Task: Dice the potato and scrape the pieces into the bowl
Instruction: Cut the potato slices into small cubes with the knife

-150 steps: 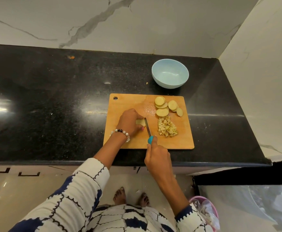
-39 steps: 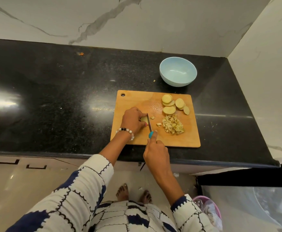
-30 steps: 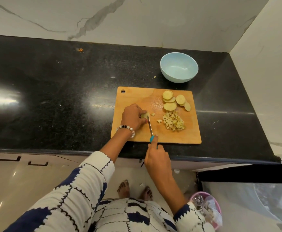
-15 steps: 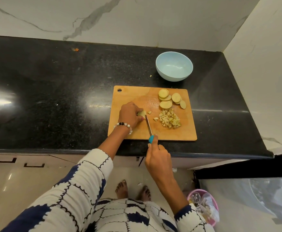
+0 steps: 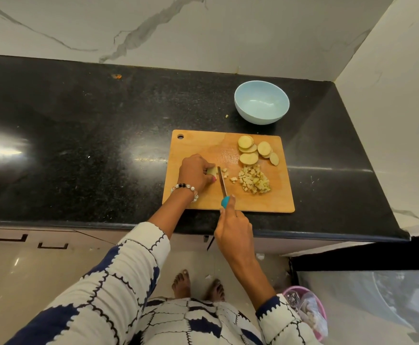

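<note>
The left hand (image 5: 195,172) is covering most of the potato piece (image 5: 212,171), leaving only a pale end showing. The right hand (image 5: 234,226) is wrapping the knife handle (image 5: 225,202), hiding all but its teal tip. The worktop (image 5: 79,135) is running off the left edge. The pink bin (image 5: 307,310) is sitting half-hidden behind the sleeve (image 5: 282,319), its contents too blurred to name.

One head-worn wide-angle view looked steeply down from above the worktop's (image 5: 79,145) front edge, facing the back wall, near enough to take in the right rear corner and the floor.
</note>
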A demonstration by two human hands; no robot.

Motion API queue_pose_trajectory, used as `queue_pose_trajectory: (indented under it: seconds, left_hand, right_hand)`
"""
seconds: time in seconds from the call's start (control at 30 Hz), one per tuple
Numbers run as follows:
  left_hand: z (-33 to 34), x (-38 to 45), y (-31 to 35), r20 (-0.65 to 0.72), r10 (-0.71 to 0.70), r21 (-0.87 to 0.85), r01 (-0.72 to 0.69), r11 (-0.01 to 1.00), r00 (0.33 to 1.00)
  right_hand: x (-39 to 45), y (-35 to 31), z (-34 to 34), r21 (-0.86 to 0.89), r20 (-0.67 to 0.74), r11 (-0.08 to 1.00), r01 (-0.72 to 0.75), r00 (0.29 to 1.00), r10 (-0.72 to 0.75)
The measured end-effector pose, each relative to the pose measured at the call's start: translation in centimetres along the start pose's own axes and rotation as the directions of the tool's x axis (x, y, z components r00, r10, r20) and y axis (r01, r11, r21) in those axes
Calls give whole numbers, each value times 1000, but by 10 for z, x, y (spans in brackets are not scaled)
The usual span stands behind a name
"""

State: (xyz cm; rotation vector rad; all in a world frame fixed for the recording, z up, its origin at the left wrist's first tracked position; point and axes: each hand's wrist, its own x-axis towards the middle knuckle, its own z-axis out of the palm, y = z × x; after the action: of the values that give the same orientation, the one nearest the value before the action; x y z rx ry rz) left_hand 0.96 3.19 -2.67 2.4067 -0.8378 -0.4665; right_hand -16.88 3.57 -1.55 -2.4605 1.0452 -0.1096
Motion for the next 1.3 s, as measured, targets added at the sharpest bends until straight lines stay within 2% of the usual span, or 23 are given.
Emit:
queue_pose_trajectory:
  seconds: [0.1, 0.27, 0.5, 0.63, 0.77, 0.87, 1.03, 1.3]
  left_hand:
    - [-2, -1, 1, -6, 0, -7, 0, 1000, 1000]
    - [-2, -1, 0, -1, -6, -18, 6, 1000, 1000]
    - [-2, -2, 0, -3, -8, -54, 8, 999, 1000]
    - [-3, -2, -1, -4, -17, -76, 17, 997, 1000]
    - [-3, -3, 0, 5, -32, -101, 32, 994, 999]
    - [-5, -4, 1, 20, -32, -89, 34, 995, 999]
    - [-5, -5, 2, -4, -14, 55, 14, 998, 1000]
    - [-6, -1, 0, 14, -52, -3, 52, 999, 999]
  right_hand:
    - [3, 0, 4, -10, 19, 1000, 7, 1000, -7]
    - [3, 2, 0, 2, -55, 997, -77, 996, 77]
    - [6, -10, 5, -5, 9, 1000, -8, 1000, 8]
    - [0, 4, 2, -19, 3, 996, -84, 996, 84]
    - [1, 6, -7, -20, -66, 990, -137, 989, 136]
    - [7, -4, -8, -6, -67, 998, -60, 996, 59]
    - [18, -10, -1, -14, -2, 1000, 25, 1000, -25]
    - [27, -11, 1, -53, 28, 996, 69, 997, -68]
